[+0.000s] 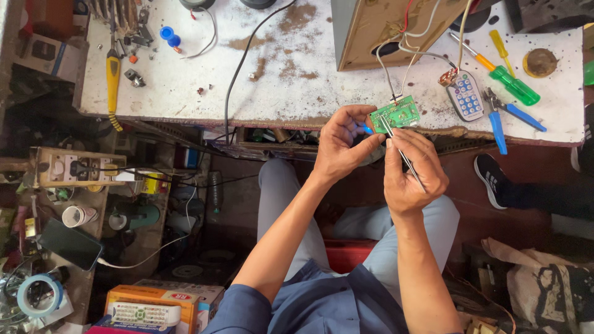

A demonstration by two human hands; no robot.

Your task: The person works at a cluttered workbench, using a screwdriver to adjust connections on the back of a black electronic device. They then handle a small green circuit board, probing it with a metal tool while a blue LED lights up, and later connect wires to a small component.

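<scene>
both hands raised: left hand [342, 143] grip pinches green circuit board [396, 114], right hand [409, 168] grip seemingly closed on tweezers [402, 153].

**A small electronics repair workshop, seen from the bench stool**

A scarred, white-painted workbench [185, 74] blotched with rust-brown stains marks this as a cramped repair workshop. Hand tools lie scattered across it: a yellow-handled utility knife [112, 77], a green-handled screwdriver [510, 83], a yellow-handled screwdriver [500, 48] and blue-handled pliers [498, 120]. A small grey remote control [465, 96] and a wooden speaker box [396, 28] trailing loose wires sit among them. A small green circuit board [396, 114] is under work at the bench edge. Below, a wooden switch-and-socket board [74, 168], a roll of pale tape [38, 295], a dark phone [70, 244] on charge and cardboard cartons [164, 300] crowd the floor.
</scene>
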